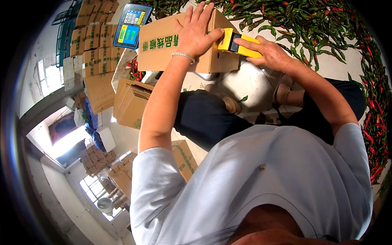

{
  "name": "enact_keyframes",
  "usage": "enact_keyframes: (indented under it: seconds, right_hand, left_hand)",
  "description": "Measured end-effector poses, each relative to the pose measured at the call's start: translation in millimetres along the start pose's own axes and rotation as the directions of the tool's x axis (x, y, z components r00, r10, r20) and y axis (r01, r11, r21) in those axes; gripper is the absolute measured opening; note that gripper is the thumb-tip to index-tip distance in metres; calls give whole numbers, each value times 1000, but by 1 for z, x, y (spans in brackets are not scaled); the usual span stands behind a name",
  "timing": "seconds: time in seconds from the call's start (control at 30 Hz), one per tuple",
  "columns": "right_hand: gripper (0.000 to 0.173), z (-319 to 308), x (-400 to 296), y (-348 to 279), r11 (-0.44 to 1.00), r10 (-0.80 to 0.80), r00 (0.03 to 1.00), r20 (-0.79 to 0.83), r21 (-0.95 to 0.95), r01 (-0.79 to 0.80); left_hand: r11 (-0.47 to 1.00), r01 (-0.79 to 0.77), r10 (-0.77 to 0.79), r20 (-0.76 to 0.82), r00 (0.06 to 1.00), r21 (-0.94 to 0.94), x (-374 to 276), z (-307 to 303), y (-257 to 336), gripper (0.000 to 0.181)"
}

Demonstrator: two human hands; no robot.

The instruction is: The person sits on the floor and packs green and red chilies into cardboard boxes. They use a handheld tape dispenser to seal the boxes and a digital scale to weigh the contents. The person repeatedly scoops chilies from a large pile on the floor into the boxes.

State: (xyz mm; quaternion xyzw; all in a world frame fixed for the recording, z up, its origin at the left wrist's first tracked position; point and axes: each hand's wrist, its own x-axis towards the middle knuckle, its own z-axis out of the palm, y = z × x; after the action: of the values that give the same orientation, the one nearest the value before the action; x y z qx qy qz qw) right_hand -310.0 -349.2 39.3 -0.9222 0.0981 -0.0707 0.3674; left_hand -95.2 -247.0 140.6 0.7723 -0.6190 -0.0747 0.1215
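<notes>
A cardboard carton (163,46) with green printing on its side lies before me on a scale. My left hand (197,32) rests on the carton with fingers spread, a braided bracelet at the wrist. In my right hand (269,52) is a yellow packing-tape dispenser (252,46) with a black middle part. Its front end touches the carton's right edge, close to my left thumb. Beyond the carton's left end stands the scale's blue keypad display (133,26).
Green and red chilli peppers (300,30) cover the floor at the far side and right. Flattened cartons (128,105) stand left of my leg, near a sack with red chillies (134,72). Stacked cartons (95,49) fill the far left. My knees are close below the carton.
</notes>
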Motion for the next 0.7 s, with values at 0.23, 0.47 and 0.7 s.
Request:
enact_keyframes:
  seconds: [0.23,0.47,0.7]
  right_hand:
    - [67,12,-6,12,999,25,1000,6,30,-25]
    - [73,36,-16,38,992,109,984,143,47,-117]
    - [79,48,-25,42,979,174,962,208,68,-192]
  left_hand:
    - [992,37,-39,13,999,117,2,-2,6,82]
    - [1000,-21,21,-23,1000,17,4,-1,-3,83]
    - [992,8,-7,-8,1000,128,-3,2,-2,84]
